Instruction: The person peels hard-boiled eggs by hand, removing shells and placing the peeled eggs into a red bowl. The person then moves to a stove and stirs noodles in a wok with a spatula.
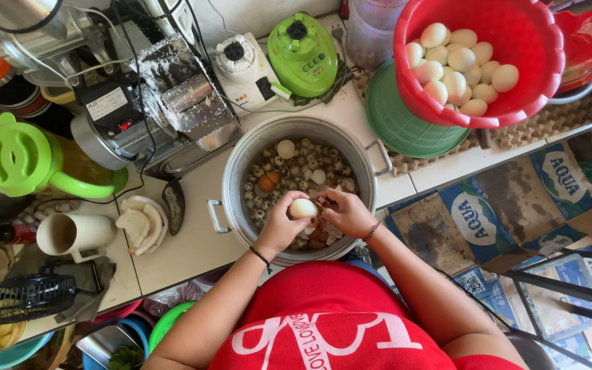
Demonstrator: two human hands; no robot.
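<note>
A: Hands?
B: Left hand (279,225) and right hand (345,212) both over the big metal pot (238,171), close together. Left fingers clamped round a pale boiled egg (303,208); right fingers pinched together at its shell edge.

A: Pot contents?
B: Small speckled eggs, some peeled white ones, shell scraps.

A: Surroundings?
B: Pot sits on the white tiled table (193,240). Red basin (539,82) of peeled eggs up right, resting on a green strainer (392,123). Green jug (25,161) and cream mug (70,234) off left. Green blender base (303,55) behind the pot.
</note>
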